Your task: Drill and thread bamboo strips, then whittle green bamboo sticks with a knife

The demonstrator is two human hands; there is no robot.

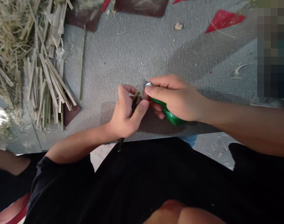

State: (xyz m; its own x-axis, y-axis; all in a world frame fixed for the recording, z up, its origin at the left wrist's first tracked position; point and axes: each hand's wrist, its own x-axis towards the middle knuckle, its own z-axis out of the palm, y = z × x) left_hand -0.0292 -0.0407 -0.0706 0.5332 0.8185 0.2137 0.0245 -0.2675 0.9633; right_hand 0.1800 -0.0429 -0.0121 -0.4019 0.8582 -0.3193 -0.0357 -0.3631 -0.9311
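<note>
My left hand [126,116] is closed around a thin greenish-brown plant stalk [135,99]. One end of the stalk pokes up between thumb and fingers, and its other end shows below the palm, near the table edge. Just to the right, my right hand [175,95] grips a green-handled tool [173,118] with a shiny metal end at the fingertips. The fingers cover most of that metal part, so its exact kind is hidden. Thumb of the left hand and fingers of the right hand are very close together.
A grey textured tabletop [132,46] lies under both hands. Cut pale strips [50,90] and a heap of dry shavings [11,28] cover the left side. A single stalk [82,63] lies nearby. Red scraps [224,21] and dark red sheets [142,7] are at the back. Another person's arm [10,161] shows at lower left.
</note>
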